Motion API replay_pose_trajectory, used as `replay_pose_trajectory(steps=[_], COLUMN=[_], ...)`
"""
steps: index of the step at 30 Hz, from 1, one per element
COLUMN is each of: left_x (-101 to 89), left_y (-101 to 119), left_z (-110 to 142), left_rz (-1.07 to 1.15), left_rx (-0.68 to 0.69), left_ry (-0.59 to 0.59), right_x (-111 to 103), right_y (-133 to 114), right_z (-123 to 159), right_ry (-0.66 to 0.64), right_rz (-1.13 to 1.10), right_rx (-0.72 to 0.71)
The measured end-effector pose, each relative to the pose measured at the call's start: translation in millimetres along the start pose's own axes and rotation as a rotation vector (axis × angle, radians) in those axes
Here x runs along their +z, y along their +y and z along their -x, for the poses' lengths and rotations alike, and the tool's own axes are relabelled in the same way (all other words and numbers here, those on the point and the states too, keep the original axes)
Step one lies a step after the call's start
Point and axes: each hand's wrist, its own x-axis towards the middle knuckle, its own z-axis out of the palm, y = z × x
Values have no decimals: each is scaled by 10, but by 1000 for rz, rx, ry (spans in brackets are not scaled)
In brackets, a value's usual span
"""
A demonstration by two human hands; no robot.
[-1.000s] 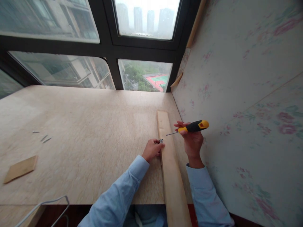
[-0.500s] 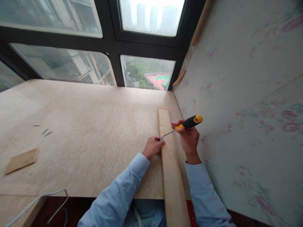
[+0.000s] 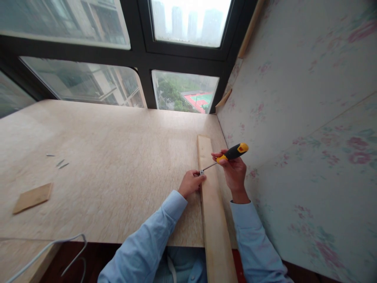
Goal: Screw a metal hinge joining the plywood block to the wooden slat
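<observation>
A long pale wooden board [image 3: 216,220] lies on the stone-look sill, its near end running past the front edge. At the board's left edge, my left hand [image 3: 192,183] pinches a small metal bracket-like piece [image 3: 202,172] against the wood. My right hand [image 3: 235,171] is closed round a screwdriver [image 3: 235,151] with a black and yellow handle. The shaft slants down to the left, and its tip meets the small metal piece. Whether a screw sits under the tip is too small to tell.
Several screws [image 3: 60,162] and a thin wooden piece [image 3: 33,197] lie on the sill [image 3: 126,157] at left. A white cable [image 3: 70,237] loops over the front left edge. A flowered wall [image 3: 294,137] stands close on the right, dark-framed windows [image 3: 141,55] behind.
The screwdriver's handle has shifted slightly left with my right hand, its tip staying at the metal piece. My left hand keeps its place. The view has turned slightly.
</observation>
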Motion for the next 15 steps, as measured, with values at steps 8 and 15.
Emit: replay_pose_trajectory(steps=[8, 15], left_x=[-2, -3], left_y=[-29, -42], left_z=[-31, -39], left_rz=[0, -23], left_rx=[8, 23], left_ry=[-1, 7], right_x=[-26, -118], right_y=[-32, -118], right_z=[2, -50], right_ry=[-127, -264], right_rz=[85, 171], right_rx=[14, 107])
